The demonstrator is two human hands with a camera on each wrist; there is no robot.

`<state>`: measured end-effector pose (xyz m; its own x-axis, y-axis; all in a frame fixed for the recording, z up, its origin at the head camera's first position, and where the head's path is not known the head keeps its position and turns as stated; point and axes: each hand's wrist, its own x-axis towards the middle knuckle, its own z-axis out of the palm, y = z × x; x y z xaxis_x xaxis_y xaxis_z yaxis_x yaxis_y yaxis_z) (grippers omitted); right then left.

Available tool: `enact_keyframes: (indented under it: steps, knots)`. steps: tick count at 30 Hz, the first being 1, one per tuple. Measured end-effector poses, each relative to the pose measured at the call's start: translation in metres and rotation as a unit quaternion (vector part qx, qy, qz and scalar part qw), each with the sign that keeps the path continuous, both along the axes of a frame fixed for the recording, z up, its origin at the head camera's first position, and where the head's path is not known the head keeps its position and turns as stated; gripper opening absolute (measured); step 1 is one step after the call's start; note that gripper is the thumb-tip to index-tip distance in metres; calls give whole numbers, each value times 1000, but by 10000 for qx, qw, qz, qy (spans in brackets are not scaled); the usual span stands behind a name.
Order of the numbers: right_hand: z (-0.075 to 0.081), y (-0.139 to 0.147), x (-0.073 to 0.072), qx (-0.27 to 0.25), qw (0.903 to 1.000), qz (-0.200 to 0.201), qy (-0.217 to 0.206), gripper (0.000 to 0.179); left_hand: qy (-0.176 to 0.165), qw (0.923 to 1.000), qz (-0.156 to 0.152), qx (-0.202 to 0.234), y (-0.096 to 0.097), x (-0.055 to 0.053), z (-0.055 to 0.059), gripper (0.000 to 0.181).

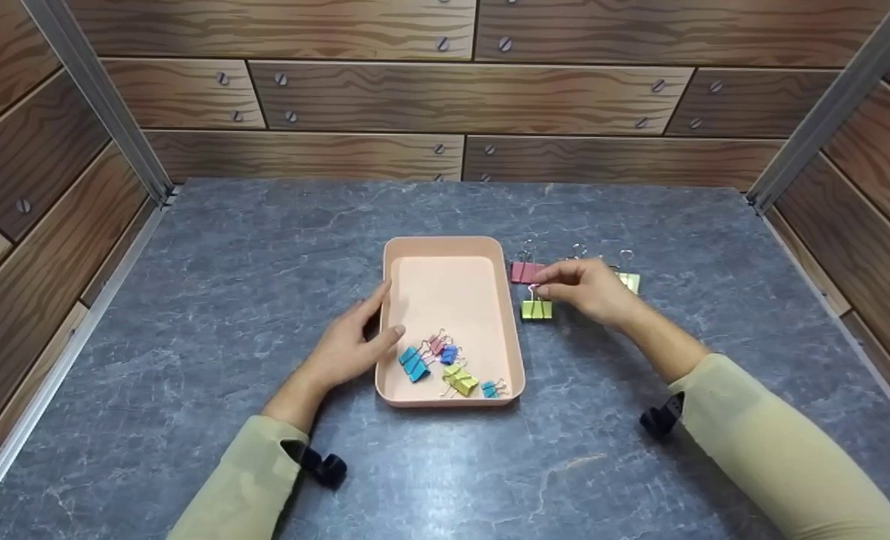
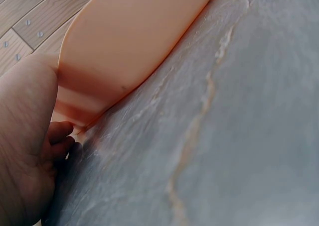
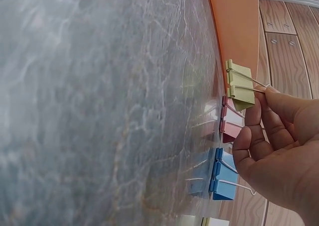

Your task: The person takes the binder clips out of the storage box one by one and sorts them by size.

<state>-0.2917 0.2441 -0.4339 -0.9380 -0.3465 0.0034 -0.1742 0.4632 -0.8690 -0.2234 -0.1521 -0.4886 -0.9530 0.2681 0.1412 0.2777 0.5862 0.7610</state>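
Left hand point(image 1: 344, 351) loosely holds the tray point(image 1: 445, 289), apparently steadying it. Beside it, the right hand point(image 1: 593, 291), grip near-closed, pinches a green clip point(image 1: 537, 310).

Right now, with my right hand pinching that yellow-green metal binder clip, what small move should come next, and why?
Probably ease the yellow-green metal binder clip down onto the grey marbled tabletop and let go: your right hand pinches it by the top, spine downward, and the pink metal binder clip behind it stands upright. I can't tell whether yours is touching.
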Motion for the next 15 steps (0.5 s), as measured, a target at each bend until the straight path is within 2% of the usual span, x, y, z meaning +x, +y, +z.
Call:
enact_keyframes:
  steps: [15]
  knots:
    - [-2,-1,1,-56,10000,46,-42,25,-7,10000,-5,-37,0,0,1,82]
